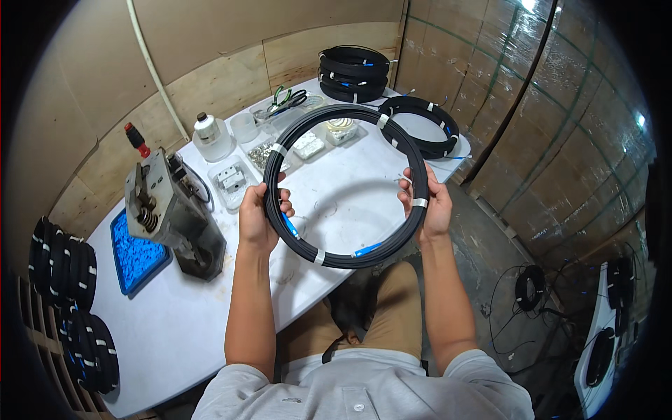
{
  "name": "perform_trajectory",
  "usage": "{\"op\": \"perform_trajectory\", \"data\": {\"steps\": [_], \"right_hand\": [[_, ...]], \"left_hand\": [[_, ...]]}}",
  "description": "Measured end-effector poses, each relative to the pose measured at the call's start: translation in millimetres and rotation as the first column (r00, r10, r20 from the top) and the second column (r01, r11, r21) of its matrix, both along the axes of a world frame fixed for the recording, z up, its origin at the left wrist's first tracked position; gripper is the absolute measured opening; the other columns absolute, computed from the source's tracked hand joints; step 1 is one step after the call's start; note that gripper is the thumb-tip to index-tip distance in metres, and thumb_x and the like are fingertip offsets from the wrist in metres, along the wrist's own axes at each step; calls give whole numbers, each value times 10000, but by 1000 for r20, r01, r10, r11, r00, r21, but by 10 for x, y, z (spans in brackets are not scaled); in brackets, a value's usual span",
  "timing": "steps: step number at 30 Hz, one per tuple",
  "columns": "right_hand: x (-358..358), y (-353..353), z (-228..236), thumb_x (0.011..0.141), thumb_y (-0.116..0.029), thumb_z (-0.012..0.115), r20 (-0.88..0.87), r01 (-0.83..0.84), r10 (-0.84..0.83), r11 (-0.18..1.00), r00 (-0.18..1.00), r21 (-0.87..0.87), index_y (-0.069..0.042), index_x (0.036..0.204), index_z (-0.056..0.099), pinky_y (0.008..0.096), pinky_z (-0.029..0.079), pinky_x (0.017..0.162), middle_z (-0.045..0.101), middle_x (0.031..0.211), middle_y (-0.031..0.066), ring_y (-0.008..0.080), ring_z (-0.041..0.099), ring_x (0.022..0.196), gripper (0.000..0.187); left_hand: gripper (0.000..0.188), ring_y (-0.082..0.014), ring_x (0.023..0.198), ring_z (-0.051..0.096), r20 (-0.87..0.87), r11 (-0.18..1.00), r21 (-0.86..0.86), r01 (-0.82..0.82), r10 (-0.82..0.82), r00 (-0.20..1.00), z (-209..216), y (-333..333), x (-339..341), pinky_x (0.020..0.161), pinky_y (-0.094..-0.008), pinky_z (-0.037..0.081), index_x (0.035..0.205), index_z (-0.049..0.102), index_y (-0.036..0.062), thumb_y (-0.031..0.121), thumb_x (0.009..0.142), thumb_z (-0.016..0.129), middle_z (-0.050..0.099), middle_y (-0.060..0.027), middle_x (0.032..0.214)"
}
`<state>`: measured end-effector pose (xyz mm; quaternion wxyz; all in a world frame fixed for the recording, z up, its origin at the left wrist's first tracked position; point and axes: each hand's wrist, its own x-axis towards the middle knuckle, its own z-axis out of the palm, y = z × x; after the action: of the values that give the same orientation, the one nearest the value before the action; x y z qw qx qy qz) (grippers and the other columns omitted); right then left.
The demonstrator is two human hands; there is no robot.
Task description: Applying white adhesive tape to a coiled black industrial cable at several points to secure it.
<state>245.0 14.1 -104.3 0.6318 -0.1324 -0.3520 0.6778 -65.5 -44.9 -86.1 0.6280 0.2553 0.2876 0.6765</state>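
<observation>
Black cable coil gripped by left hand and right hand, fingers half-curled round opposite sides, small shirt mark unreadable.

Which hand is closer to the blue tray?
Left. The left hand is to the blue tray's right; the right hand is farther right, across the black coil.

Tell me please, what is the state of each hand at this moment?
Left hand: closed, holding the left side of the black cable coil.
Right hand: closed, holding the coil's right side.
</observation>
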Motion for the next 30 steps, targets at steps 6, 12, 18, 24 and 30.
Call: {"op": "perform_trajectory", "data": {"steps": [6,12,18,24,30], "right_hand": [[-85,20,45,1054,-303,446,110,170,-173,985,979,36,1,1504,343,322,548,739,600,1281,196,202,656,842,553],[-131,145,-32,1052,-321,445,131,244,-231,966,964,-90,-37,1524,323,331,532,786,574,1333,180,212,649,905,565],[-160,163,-62,1016,-391,476,-6,97,-98,987,995,130,-105,1568,242,405,485,907,437,1487,158,278,596,1074,664],[-140,159,4,1021,-375,457,66,126,-132,989,989,81,-114,1562,246,399,492,864,464,1444,161,289,596,1061,637],[3,112,134,982,-352,477,108,143,-154,984,982,106,-112,1575,192,413,491,860,444,1450,190,301,604,1049,701]], "left_hand": [[546,-194,584,543,-51,989,142,-27,35,998,-18,304,-52,541,-317,463,1347,481,-45,353,980,419,583,-84,751],[306,-159,544,511,-8,993,74,-89,90,996,-52,525,28,500,-288,427,1283,421,151,284,1008,423,563,-103,808],[225,-145,552,488,75,995,-13,-101,102,992,-77,570,150,500,-286,411,1239,390,184,281,1039,429,570,-109,857],[242,-135,557,500,67,997,23,-79,78,995,94,561,129,501,-280,414,1260,397,185,283,1044,448,583,-117,856],[227,-100,537,482,-6,994,45,-97,98,995,248,471,314,470,-245,387,1181,497,141,316,1042,464,572,-62,804]]}}
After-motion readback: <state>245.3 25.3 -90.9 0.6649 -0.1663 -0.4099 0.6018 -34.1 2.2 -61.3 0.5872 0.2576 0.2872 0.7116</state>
